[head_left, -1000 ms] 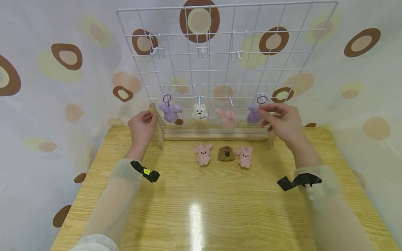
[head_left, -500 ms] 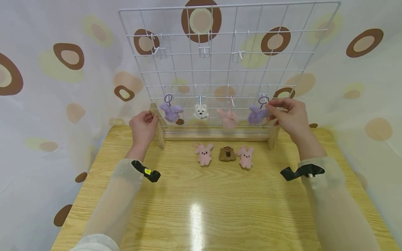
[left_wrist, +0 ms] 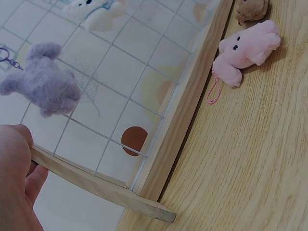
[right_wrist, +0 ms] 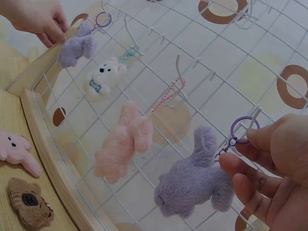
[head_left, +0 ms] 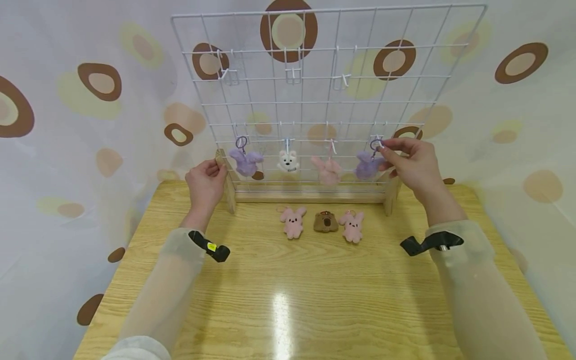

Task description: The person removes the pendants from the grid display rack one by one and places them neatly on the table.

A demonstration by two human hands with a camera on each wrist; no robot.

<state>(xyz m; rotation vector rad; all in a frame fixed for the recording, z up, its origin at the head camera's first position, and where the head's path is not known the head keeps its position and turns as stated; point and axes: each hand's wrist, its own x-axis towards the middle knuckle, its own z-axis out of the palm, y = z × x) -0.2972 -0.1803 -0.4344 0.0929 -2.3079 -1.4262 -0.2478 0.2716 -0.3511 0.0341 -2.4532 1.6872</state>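
My left hand (head_left: 205, 186) pinches the top of the wooden upright (left_wrist: 103, 185) at the left end of a white wire grid rack. At the right end, my right hand (head_left: 411, 165) pinches the purple ring (right_wrist: 244, 129) of a purple plush keychain (right_wrist: 192, 178). That ring sits around a white hook on the grid, and the plush hangs below the fingers. Along the same row hang a pink plush keychain (head_left: 329, 170), a white bear keychain (head_left: 288, 161) and another purple plush keychain (head_left: 246, 162), the last one close to my left hand.
On the wooden table (head_left: 225, 290), before the rack, lie a pink rabbit plush (head_left: 293, 223), a brown plush (head_left: 326, 221) and a second pink rabbit plush (head_left: 353, 228). Higher on the wire grid (head_left: 315, 103) are bare white hooks. A patterned sheet (head_left: 67, 165) stands behind.
My right hand has moved slightly right and up, from beside the purple plush to its ring. The plush has shifted a little right. My left hand keeps its grip on the upright.
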